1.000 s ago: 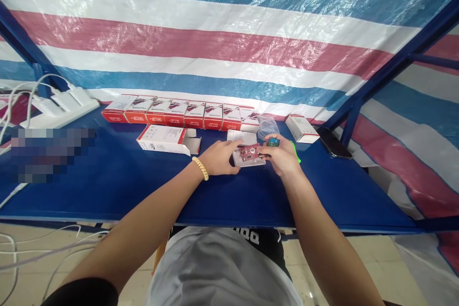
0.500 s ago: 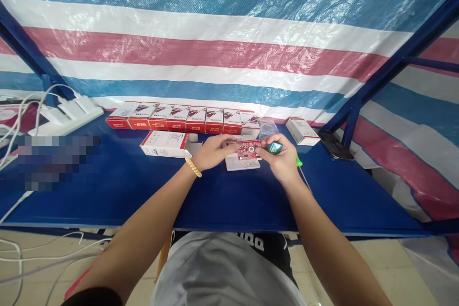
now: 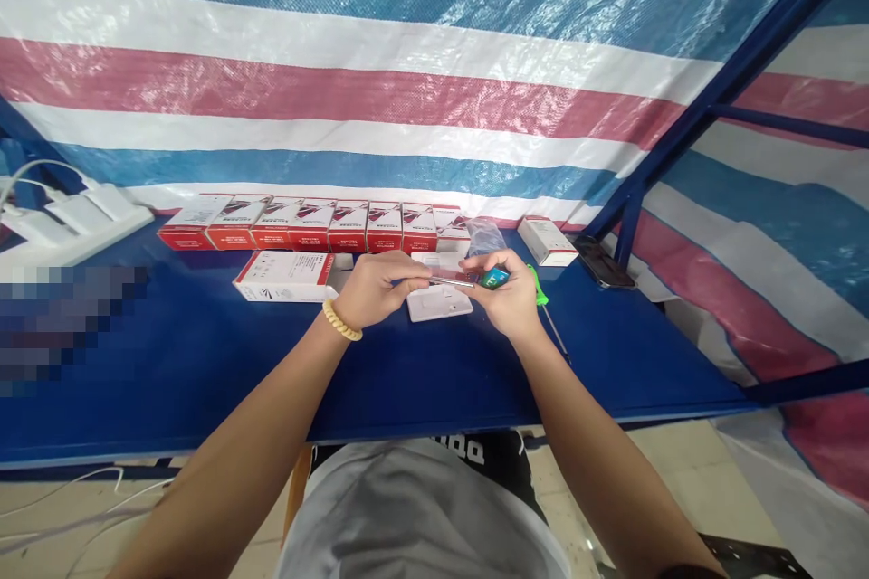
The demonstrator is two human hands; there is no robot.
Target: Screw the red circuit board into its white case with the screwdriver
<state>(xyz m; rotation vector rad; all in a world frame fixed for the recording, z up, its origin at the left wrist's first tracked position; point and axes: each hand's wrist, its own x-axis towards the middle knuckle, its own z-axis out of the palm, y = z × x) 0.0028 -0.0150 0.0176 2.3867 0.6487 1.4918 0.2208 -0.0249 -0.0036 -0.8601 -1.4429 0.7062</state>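
Between my two hands a red circuit board (image 3: 452,279) is tilted almost edge-on. My left hand (image 3: 377,288) is closed on its left end, thumb below and fingers above. At the other end my right hand (image 3: 510,297) pinches the board and also keeps a blue-green cylinder, probably a battery (image 3: 495,279), against its fingers. Under the board a white plastic housing (image 3: 440,304) lies on the blue table (image 3: 434,380). Just right of my right hand is a green-handled screwdriver (image 3: 540,289), its shaft pointing towards me and partly hidden.
A row of red-and-white boxes (image 3: 316,226) stands along the back. An opened white box (image 3: 285,277) lies left of my hands. Behind them is a clear plastic bag (image 3: 484,237). Further right are another box (image 3: 547,241) and a phone (image 3: 604,262); a power strip (image 3: 81,231) sits far left.
The board has been turned from facing me to nearly edge-on, and my left thumb now grips its near side. The whole view has shifted, so things appear further left.
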